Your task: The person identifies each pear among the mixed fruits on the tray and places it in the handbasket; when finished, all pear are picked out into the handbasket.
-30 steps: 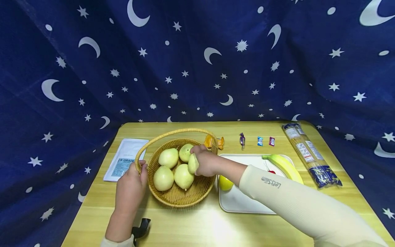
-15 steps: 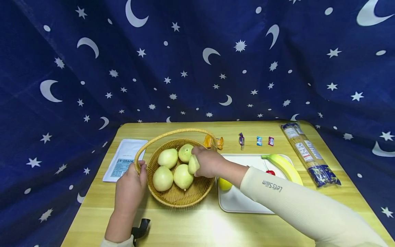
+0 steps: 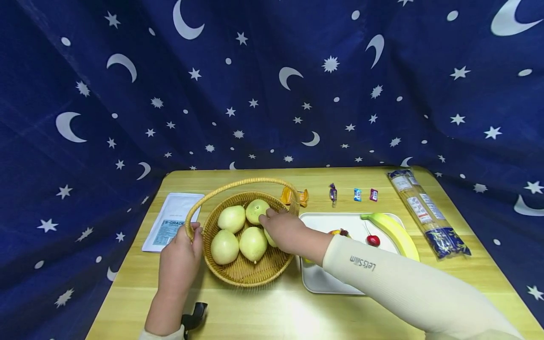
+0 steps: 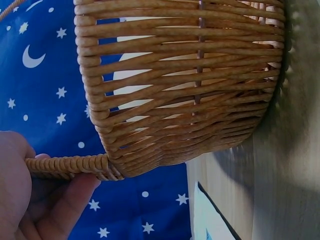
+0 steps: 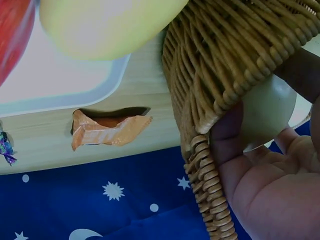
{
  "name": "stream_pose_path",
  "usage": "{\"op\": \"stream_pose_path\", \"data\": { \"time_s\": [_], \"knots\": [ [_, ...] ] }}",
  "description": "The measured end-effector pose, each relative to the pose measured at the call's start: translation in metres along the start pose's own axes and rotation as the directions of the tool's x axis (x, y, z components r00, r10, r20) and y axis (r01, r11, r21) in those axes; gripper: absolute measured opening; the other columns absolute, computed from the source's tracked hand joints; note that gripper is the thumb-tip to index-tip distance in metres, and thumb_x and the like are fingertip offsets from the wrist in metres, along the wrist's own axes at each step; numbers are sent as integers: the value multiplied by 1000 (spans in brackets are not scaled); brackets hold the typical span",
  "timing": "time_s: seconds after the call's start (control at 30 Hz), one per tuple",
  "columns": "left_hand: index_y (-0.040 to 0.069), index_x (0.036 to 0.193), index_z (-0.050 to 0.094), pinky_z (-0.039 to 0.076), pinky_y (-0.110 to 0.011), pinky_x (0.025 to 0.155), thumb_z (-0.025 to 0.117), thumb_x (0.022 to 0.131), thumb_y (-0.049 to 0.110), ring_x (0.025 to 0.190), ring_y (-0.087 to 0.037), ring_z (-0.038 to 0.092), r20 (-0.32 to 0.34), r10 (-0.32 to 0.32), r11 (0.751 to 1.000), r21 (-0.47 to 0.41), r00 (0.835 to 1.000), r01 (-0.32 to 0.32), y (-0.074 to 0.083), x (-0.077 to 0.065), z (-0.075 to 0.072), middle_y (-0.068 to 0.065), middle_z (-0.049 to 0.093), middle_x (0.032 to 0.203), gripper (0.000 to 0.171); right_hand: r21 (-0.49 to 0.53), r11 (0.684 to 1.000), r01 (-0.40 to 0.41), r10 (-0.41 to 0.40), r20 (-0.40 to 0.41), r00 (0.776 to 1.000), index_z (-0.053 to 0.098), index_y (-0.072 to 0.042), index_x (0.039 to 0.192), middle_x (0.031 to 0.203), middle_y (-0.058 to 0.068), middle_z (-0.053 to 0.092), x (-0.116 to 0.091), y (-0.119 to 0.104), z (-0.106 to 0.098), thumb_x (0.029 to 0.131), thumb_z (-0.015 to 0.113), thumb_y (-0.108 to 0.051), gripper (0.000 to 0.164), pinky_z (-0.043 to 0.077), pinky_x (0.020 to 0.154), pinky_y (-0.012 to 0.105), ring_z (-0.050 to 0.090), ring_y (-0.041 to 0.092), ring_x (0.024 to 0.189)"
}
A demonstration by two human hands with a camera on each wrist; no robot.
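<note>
A wicker basket (image 3: 242, 274) stands on the table with several pale green pears (image 3: 225, 246) inside. My left hand (image 3: 180, 255) grips the arched handle (image 3: 242, 182) near its left foot; in the left wrist view the thumb and fingers wrap the handle beside the woven wall. My right hand (image 3: 289, 232) reaches over the right rim and holds a pear (image 5: 270, 112) inside the basket. Most of that pear is hidden by the hand in the head view. Thumb and fingers lie around it in the right wrist view.
Right of the basket, a white tray (image 3: 314, 283) holds a banana (image 3: 393, 231), a cherry (image 3: 373, 240) and partly hidden yellow fruit. Wrapped candies (image 3: 333, 193) lie behind it. A pasta bag (image 3: 420, 208) is at far right, a coffee pouch (image 3: 170, 222) at left.
My right hand has shifted slightly with the pear, which now sits lower and mostly covered. The sleeve has moved left, uncovering more of the tray and cherry. My left hand stays on the handle.
</note>
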State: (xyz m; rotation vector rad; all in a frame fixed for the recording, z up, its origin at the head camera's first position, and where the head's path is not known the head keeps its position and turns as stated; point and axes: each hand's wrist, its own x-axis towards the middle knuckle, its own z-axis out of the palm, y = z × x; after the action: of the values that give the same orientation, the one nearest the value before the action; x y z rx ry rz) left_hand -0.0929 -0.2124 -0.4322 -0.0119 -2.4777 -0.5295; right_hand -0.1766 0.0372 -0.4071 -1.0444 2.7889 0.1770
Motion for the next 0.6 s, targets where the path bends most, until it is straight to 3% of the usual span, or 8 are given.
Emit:
{"op": "stream_pose_path", "data": {
  "time_s": [0.37,0.47,0.6],
  "knots": [
    [2,108,60,38,-42,40,57,98,20,44,-25,52,25,-15,1000,-8,1000,16,1,1,-1,-14,62,66,21,32,999,-22,23,-7,1000,49,-10,131,115,14,46,1,1,0,74,69,7,63,41,44,22,54,21,73],
    [2,108,60,39,-42,40,57,98,20,45,-26,53,26,-21,1000,-10,999,22,1,1,-1,-14,62,66,21,88,996,-16,18,-18,1000,49,-8,132,114,13,48,1,3,-2,74,70,4,63,46,51,23,56,23,84],
    [1,107,60,38,-43,40,57,98,20,46,-27,54,30,-30,999,-10,999,30,1,0,-1,-15,63,68,21,180,984,-11,21,-50,999,49,-7,133,115,10,51,-1,6,-7,75,78,-7,65,52,72,30,55,26,101]
  ]
}}
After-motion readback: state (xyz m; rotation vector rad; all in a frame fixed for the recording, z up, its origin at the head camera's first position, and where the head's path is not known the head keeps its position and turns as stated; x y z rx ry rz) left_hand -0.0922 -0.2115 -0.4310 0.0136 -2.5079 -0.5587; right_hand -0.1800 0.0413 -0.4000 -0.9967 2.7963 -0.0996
